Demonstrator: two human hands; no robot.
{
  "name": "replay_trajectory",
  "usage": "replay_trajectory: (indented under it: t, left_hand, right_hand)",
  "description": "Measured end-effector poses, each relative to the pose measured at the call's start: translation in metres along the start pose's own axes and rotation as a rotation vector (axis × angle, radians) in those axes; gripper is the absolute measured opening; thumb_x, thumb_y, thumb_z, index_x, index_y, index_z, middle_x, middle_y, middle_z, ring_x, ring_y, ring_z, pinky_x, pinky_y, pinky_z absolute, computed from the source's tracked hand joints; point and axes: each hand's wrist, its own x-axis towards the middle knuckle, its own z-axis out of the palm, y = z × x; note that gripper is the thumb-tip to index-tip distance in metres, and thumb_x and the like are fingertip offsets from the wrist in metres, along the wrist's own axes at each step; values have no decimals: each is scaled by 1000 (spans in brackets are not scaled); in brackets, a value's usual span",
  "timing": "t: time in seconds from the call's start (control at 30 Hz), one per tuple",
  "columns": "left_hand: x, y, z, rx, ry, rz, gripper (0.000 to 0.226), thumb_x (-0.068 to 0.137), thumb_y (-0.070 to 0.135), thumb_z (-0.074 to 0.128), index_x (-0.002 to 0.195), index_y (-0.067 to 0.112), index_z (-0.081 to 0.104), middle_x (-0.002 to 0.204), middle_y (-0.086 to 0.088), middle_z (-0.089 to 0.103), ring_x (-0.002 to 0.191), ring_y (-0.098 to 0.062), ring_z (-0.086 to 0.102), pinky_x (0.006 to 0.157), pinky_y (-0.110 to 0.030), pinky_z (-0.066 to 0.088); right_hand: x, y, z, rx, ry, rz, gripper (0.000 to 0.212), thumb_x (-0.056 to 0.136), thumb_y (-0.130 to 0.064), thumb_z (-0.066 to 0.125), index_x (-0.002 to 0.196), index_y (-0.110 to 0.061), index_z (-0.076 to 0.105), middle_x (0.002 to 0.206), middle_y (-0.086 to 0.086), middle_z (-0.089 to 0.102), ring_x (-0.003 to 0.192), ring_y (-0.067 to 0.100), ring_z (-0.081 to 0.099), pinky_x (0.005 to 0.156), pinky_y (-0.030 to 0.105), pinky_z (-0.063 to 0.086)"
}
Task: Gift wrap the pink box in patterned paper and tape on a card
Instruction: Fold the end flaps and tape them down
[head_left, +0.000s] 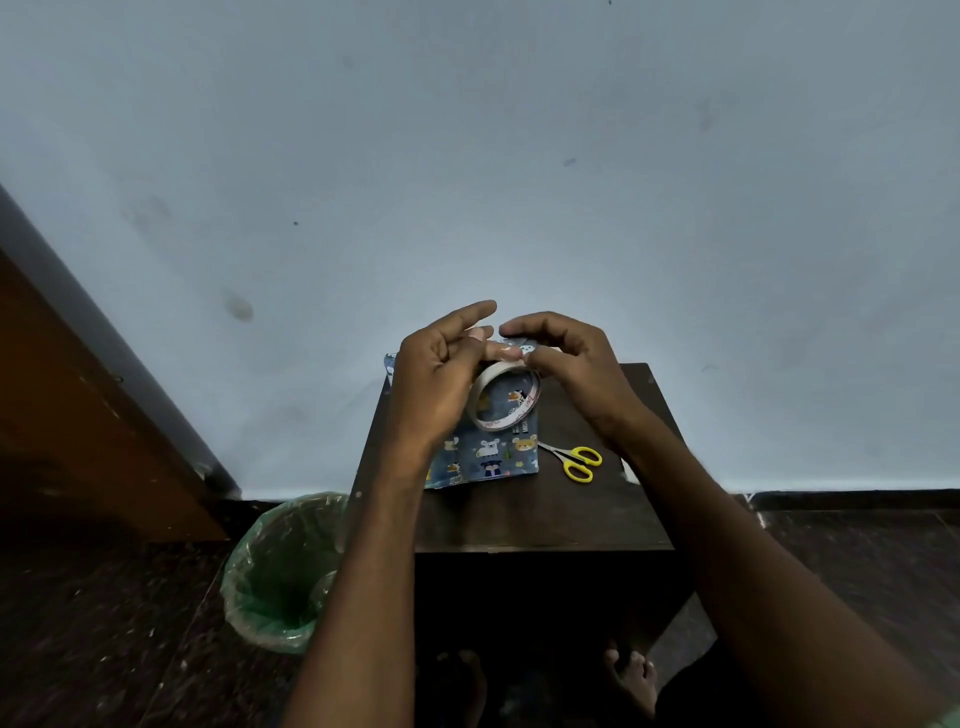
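- The box (485, 457), already covered in blue animal-print paper, lies on the dark table (545, 514) below my hands; no pink shows.
- My left hand (441, 384) grips the tape roll (506, 397) above the box, fingers curled round its rim.
- My right hand (566, 364) pinches at the top of the roll, seemingly picking at the tape's loose end.
- To do this well, I judge I should hold the roll steady and peel the end slowly and straight, so it does not split or stick to itself.
- Yellow scissors (579, 461) lie just beside the box, to its right, handy for cutting.
- A lined bin (280, 571) stands on the floor left of the table.
- I see no card; my hands hide the far part of the box.
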Motion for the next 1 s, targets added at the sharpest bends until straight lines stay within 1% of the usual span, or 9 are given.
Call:
replay_trajectory:
  t: [0.07,0.13,0.2,0.3,0.5,0.63,0.73,0.83,1.0]
  left_hand:
    - [-2,2,-6,-6,-10,55,36,110,7,50,141,15,65,93,-1,83,123,-6,68,106,-29,53]
    - [-1,5,-11,-27,0,112,36,109,4,52,141,13,65,95,-2,83,125,-11,68,108,-33,54]
    - [0,7,-14,-42,25,157,36,107,3,56,140,13,67,96,-4,83,124,-13,70,109,-39,54]
    - [3,6,-14,-32,57,191,39,104,1,60,139,15,68,99,-3,83,124,-13,70,110,-45,54]
    - [7,-1,-13,-15,50,173,40,104,3,63,142,16,65,100,2,83,126,-11,69,116,-45,49]
    - [8,-1,-19,-66,14,139,38,108,7,58,145,15,63,104,-1,83,130,-11,66,114,-36,50]
    - [7,1,-22,-139,-13,96,36,111,8,50,144,12,64,108,-5,82,130,-14,66,103,-21,53]
    - [8,1,-23,-158,-29,89,33,110,8,53,139,13,68,114,-5,81,128,-18,68,108,-29,52]
    - [6,3,-24,-153,-38,79,28,105,5,60,129,9,75,123,-3,79,121,-17,72,99,-25,56]
  right_hand:
    - [-2,-4,5,-88,16,-55,30,86,-5,58,106,-13,79,108,3,77,108,25,71,91,49,59]
    - [-3,-6,9,-192,16,-105,32,81,-12,58,105,-12,80,107,1,78,106,25,70,92,53,56]
    - [-5,-9,12,-296,7,-156,39,76,-19,58,108,-10,78,106,-2,77,103,21,68,91,48,55]
    - [-8,-15,17,-276,-20,-214,35,83,-8,65,116,-14,77,110,-7,77,103,14,72,91,36,57]
    - [-8,-4,29,-400,142,-309,10,99,-15,66,98,-14,77,84,-5,73,78,17,66,71,42,52]
    - [-7,-4,33,-540,173,-420,11,101,-14,65,100,-12,75,91,-3,73,84,16,64,74,37,51]
    - [-7,-7,32,-478,147,-395,14,105,-12,59,105,-12,73,98,-4,74,90,18,66,79,39,52]
    - [-8,-9,34,-353,82,-328,17,107,-8,53,105,-12,70,98,-6,71,93,19,66,83,41,52]
    - [-9,-18,38,-154,29,-281,21,110,-7,48,109,-9,69,102,-3,71,100,20,68,89,29,49]
